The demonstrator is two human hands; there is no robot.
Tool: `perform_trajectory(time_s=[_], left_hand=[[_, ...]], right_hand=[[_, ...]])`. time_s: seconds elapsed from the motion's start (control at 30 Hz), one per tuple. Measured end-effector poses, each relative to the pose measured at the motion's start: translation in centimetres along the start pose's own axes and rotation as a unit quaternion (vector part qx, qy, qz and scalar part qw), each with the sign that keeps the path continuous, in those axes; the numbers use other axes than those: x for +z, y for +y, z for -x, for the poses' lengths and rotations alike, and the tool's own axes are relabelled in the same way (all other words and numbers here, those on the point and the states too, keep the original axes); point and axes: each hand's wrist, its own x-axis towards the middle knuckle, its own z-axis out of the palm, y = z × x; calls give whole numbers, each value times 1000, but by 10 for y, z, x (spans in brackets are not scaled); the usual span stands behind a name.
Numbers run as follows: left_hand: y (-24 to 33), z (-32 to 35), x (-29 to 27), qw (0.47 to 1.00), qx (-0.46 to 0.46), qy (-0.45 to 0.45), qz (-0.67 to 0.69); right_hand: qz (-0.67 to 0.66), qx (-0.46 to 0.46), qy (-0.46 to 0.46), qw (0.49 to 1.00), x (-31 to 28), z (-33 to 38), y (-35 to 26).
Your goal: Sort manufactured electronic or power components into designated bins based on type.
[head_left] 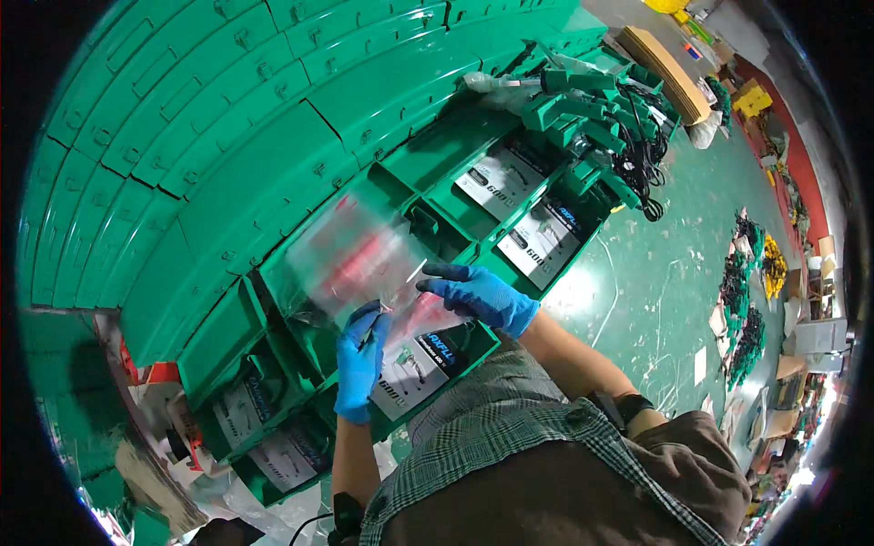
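Head view: both blue-gloved hands, left hand (360, 362) and right hand (478, 295), pinch a clear crinkled plastic bag (350, 259) over the open green plastic case (428, 364) at 6 o'clock; thin grip, slippery film, bag may slide free.

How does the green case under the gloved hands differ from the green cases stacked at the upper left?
The open green case under the hands has its lid up and shows a printed leaflet inside; the stacked cases are all closed, showing only lids and latches. The open case lies among other open ones in a row; the closed cases lie packed tightly side by side. The left hand and right hand hold a clear plastic bag over the open case. Both kinds share the same green plastic.
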Motion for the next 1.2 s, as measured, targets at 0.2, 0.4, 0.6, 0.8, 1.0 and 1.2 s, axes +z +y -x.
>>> perform_trajectory(time_s=[0.2,0.4,0.6,0.8,1.0,1.2], left_hand=[[-1,-2,16,999,35,1,2],[10,3,32,964,91,76,-239],[53,-6,118,982,52,158,-93],[82,-31,118,963,88,230,-113],[84,-54,115,763,207,25,-612],[77,-66,71,823,90,179,-531]], right_hand=[[17,26,17,999,-25,-18,11],[-19,-73,-79,994,-56,-22,8],[-62,-195,-67,976,-64,-25,12],[26,-292,42,955,-120,-15,-31],[222,-445,99,862,-134,18,-68],[434,-495,277,700,-236,7,-115]])
